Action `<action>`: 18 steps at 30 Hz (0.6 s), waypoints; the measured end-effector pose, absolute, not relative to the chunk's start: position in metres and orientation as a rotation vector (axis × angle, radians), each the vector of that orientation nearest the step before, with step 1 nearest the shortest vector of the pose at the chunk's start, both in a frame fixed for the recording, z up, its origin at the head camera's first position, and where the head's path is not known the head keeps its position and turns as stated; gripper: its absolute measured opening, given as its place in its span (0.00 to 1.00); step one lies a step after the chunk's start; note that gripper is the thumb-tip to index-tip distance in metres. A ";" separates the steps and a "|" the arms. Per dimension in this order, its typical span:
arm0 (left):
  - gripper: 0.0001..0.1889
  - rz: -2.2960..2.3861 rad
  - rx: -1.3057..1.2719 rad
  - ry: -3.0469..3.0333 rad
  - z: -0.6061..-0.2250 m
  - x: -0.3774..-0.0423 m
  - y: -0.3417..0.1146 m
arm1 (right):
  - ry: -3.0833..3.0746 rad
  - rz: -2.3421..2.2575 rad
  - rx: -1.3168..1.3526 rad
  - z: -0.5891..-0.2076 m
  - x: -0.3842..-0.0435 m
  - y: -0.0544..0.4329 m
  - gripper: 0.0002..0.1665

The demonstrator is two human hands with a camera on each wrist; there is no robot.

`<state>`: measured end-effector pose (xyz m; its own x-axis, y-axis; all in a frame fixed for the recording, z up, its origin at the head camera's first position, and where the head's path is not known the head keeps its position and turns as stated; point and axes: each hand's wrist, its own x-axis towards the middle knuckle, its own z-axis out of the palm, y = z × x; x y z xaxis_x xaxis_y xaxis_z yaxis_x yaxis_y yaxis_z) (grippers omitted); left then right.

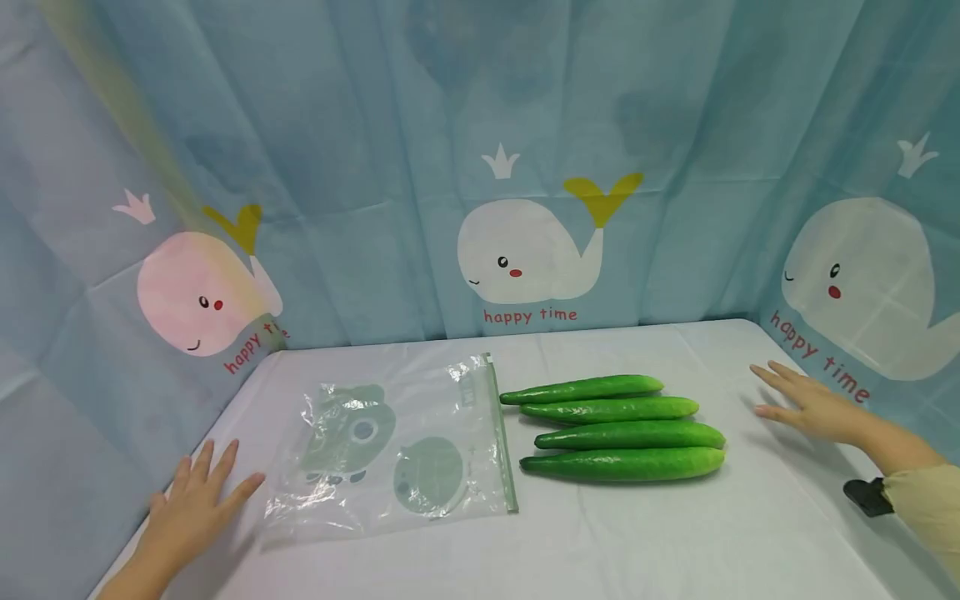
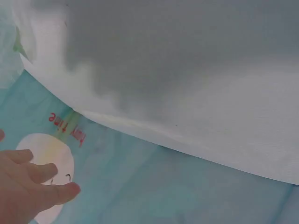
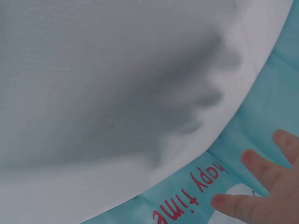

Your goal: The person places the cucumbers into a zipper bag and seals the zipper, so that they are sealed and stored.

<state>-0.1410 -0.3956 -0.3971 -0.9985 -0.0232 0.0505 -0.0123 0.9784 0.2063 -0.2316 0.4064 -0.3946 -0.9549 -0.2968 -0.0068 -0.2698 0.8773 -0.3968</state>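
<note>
A clear zip bag (image 1: pixel 390 454) with green cartoon prints lies flat on the white table, its green zip edge facing right. To its right, several green cucumbers (image 1: pixel 622 462) lie side by side, roughly parallel. My left hand (image 1: pixel 191 508), fingers spread and straight, is left of the bag and apart from it. Over the table's right side my right hand (image 1: pixel 813 404) is held with fingers extended, away from the cucumbers. Both hands hold nothing. In the left wrist view the left hand (image 2: pixel 35 182) shows at the lower left; the right hand (image 3: pixel 266 186) is at the lower right of its view.
A white cloth covers the table (image 1: pixel 600 542). Blue curtains (image 1: pixel 360 250) printed with whales stand along the back and both sides. A dark strap piece (image 1: pixel 868 497) sticks out by the right sleeve (image 1: pixel 926 508). Hand shadows fall on the cloth.
</note>
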 end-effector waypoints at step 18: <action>0.44 -0.662 0.064 -3.112 -0.371 -0.147 -0.309 | 2.697 -1.016 -0.498 -0.372 -0.238 0.388 0.39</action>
